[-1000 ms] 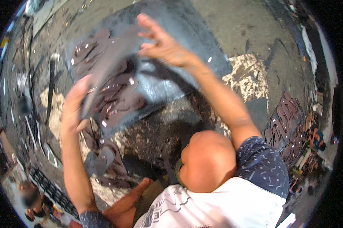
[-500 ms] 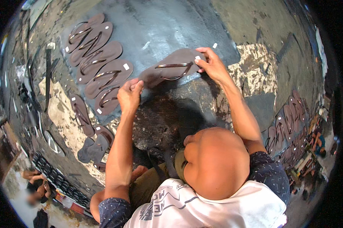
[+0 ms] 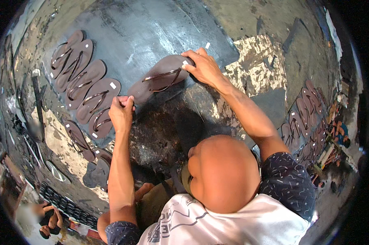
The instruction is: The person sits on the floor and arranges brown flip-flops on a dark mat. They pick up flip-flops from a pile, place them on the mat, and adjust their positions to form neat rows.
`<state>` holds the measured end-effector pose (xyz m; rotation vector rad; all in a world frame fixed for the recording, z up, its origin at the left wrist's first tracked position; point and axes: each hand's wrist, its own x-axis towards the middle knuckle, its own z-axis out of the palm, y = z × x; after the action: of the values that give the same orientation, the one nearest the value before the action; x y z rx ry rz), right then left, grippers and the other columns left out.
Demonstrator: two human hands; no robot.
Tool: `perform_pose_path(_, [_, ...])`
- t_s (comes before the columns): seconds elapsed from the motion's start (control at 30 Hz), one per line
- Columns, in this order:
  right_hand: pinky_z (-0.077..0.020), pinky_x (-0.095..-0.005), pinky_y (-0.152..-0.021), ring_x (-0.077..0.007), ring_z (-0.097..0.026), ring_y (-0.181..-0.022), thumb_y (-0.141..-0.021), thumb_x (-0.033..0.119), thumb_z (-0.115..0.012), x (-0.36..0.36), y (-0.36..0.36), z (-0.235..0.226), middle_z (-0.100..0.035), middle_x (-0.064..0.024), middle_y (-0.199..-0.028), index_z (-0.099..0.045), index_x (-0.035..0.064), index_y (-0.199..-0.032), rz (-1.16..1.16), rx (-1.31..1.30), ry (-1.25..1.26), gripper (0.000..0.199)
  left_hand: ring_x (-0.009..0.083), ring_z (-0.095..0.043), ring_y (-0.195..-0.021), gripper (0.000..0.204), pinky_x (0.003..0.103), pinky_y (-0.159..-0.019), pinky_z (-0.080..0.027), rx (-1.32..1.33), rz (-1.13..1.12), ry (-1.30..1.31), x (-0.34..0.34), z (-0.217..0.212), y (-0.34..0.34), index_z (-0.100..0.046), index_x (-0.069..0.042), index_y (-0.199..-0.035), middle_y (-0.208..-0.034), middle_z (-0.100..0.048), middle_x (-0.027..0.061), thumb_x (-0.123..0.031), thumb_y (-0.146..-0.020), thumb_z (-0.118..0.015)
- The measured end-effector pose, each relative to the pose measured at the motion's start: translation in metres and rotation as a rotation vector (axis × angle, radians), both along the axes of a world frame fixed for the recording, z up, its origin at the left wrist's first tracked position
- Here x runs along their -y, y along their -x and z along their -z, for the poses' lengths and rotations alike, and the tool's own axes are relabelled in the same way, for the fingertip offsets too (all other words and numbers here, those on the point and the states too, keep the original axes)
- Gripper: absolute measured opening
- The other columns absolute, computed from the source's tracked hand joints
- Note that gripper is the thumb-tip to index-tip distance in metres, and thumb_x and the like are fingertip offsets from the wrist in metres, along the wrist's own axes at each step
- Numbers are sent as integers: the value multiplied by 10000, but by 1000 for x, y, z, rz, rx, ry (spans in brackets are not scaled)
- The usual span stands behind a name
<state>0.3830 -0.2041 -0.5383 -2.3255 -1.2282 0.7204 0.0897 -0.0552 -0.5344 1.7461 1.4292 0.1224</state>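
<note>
A brown flip-flop [image 3: 158, 73] with glossy dark straps is held up in both hands, tilted across the front of me. My right hand [image 3: 203, 67] grips its wide toe end, the thumb beside a small white label on the footbed. At the narrow heel end, the fingers of my left hand [image 3: 122, 108] are pinched together on the edge. Left of that hand, several matching flip-flops [image 3: 98, 100] lie overlapped in a slanting row, some with white labels. Under the row is a dark grey sheet [image 3: 152, 34] with a shiny surface.
Another brown flip-flop [image 3: 79, 141] and dark soles [image 3: 96, 173] lie at the left. More flip-flops [image 3: 305, 110] are grouped at the far right. A white scrap [image 3: 207, 45] is beyond my right hand. People sit at lower left and far right.
The whole view has shifted, so the sheet, the row and my hands appear further left, mostly a little lower. Both hands keep hold of the flip-flop, which has hardly moved against the sheet.
</note>
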Motion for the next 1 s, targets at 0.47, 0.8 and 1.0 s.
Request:
perform_pose_path(0.47, [-525, -333, -834, -228, -542, -1033, -955, 264, -694, 6, -5, 20, -537, -137, -1246, -608, 75, -1303, 275, 145, -263, 405, 359, -642, -1126, 599, 439, -1019, -455, -671, -303, -516, -123, -12, 257, -610, -53, -1313, -1175, -682, 210, -429, -858, -711])
perform_pose_path(0.8, [-491, -383, -999, -253, -545, -1255, -980, 184, -623, -145, 119, -108, -552, -141, -1373, -589, 84, -1349, -223, -402, -675, 384, 243, -700, -972, 366, 388, -837, -596, 870, -595, 134, -147, -136, 197, -568, -36, -1324, -1181, -683, 121, -268, -1062, -459])
perform_pose_path(1.0, [-192, -532, -1211, -400, -227, -1499, -988, 411, -565, -233, 227, -133, -296, -235, -1592, -318, 24, -1542, -695, -24, -974, 720, 274, -660, -1108, 468, 431, -934, -569, 904, -457, 141, -93, -124, 102, -524, -22, -1383, -1301, -633, 151, -346, -1057, -435])
